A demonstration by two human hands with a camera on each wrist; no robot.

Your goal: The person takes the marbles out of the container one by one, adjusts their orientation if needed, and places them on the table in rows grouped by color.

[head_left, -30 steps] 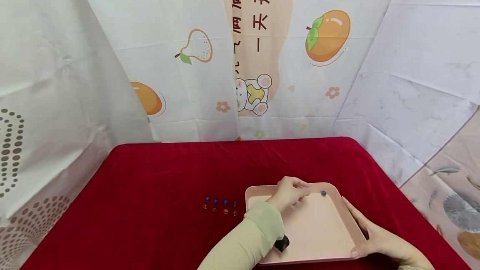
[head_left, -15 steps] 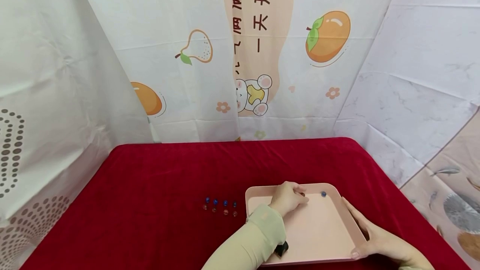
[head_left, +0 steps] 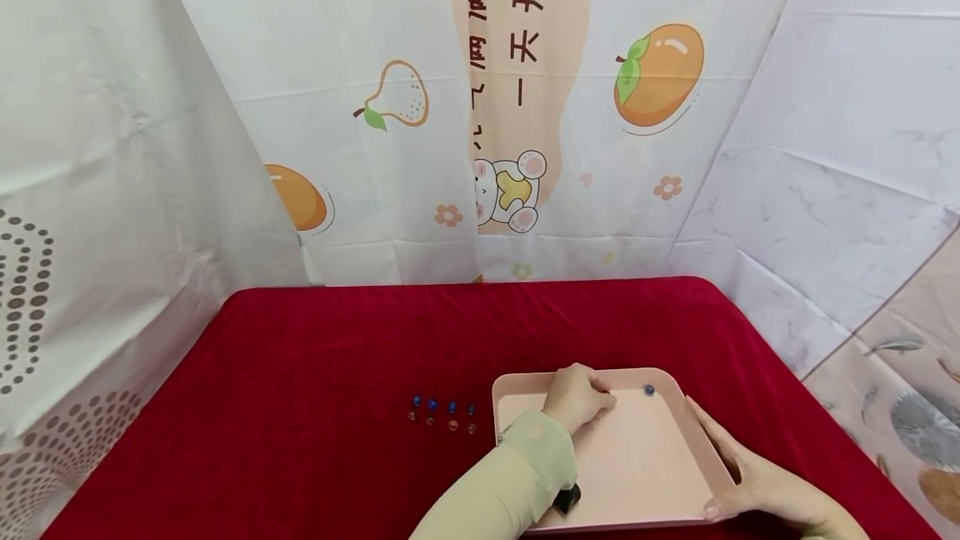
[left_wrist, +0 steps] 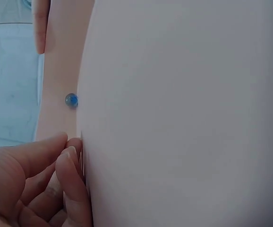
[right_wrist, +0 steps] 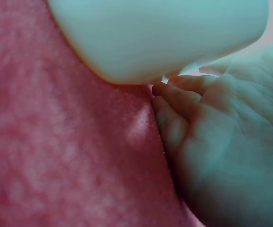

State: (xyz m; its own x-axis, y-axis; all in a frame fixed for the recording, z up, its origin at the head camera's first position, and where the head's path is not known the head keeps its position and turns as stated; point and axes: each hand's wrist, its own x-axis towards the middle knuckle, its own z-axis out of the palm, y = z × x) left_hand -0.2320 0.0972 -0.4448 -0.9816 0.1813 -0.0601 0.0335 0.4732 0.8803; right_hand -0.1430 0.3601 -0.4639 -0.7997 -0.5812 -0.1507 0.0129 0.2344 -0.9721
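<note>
A pink tray [head_left: 641, 469] lies on the red cloth at front right. Inside its far part, my left hand [head_left: 576, 397] has its thumb and fingertips together around a small dark reddish marble, almost hidden in the head view. The left wrist view shows these fingertips [left_wrist: 66, 161] low at the tray wall, with the marble hidden. A blue marble [head_left: 649, 390] rests in the far right of the tray, apart from the hand. My right hand [head_left: 761, 482] grips the tray's right side, thumb at the near corner and fingers along the outer wall.
Left of the tray, several blue marbles [head_left: 432, 405] form a row on the red cloth [head_left: 315, 440]. A second row of clear reddish marbles [head_left: 453, 425] lies just nearer. A printed curtain [head_left: 390, 173] hangs behind the table.
My left hand has lowered slightly, and its thumb and fingers have closed together around the small marble. The right hand keeps its hold on the tray.
</note>
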